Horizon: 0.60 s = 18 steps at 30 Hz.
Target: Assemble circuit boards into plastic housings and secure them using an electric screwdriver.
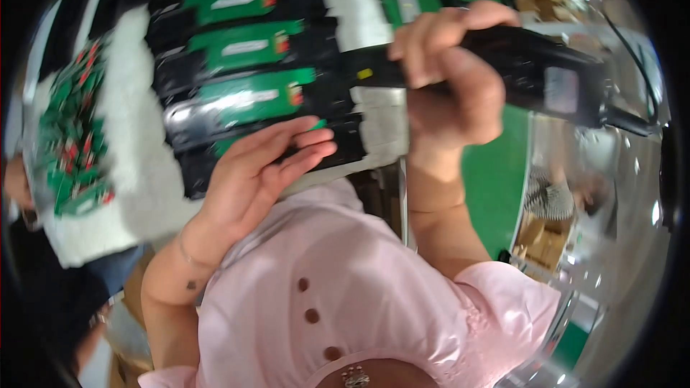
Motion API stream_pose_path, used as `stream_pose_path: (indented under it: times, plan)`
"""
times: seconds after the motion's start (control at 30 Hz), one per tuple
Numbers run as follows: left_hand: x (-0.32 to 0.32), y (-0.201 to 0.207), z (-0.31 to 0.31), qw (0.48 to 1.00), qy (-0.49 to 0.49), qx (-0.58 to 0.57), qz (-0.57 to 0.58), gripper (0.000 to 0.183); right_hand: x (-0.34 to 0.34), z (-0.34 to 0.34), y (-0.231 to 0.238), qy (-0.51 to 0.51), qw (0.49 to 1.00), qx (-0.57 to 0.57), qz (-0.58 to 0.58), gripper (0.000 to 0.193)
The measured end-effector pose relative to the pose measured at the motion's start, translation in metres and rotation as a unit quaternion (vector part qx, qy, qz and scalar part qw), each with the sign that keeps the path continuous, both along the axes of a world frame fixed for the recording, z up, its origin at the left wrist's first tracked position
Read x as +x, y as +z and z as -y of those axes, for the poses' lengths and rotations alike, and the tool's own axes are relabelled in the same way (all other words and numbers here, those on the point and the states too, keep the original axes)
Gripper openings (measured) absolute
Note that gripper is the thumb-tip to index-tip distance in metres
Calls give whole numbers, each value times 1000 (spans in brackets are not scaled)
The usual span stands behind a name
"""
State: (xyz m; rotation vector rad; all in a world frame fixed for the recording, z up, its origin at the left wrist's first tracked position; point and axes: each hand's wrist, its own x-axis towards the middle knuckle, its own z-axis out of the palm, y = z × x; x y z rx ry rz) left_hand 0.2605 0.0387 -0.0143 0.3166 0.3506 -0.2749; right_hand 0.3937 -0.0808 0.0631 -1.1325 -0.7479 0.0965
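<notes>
My right hand (460, 75) is wrapped round a black corded power tool (521, 65), which looks like an electric screwdriver. The tool lies level, its narrow end pointing left to the black trays (172, 75); whether its tip touches them I cannot tell. Several of these trays lie in a row, with green circuit boards (248, 97) that bear white labels and small red parts. My left hand (255, 165) hovers at the nearest tray, fingers apart and slightly bent. A small bit of green shows by its fingertips, too blurred to tell apart from the board below.
On the left of the pale padded table (136, 151) lies a heap of loose green boards (75, 136). A black cable (640, 65) loops at the right. Another person's hand (18, 183) is at the left edge; cardboard boxes (543, 241) stand at the right.
</notes>
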Motion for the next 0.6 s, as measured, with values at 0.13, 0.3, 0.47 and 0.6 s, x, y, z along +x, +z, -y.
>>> stream_pose_path:
  times: [0.13,0.3,0.47,0.6]
  plan:
    - [-4,-15,-8,999,35,11,-9,24,25,-13,-20,34,999,-38,5,27]
    - [-8,-22,-7,999,40,28,0,17,26,-17,-31,37,998,-43,11,27]
    - [-7,-22,-6,996,49,70,0,18,24,-17,-32,28,998,-62,8,27]
    - [-5,-19,-6,996,50,73,-27,18,26,-21,-33,51,997,-61,6,26]
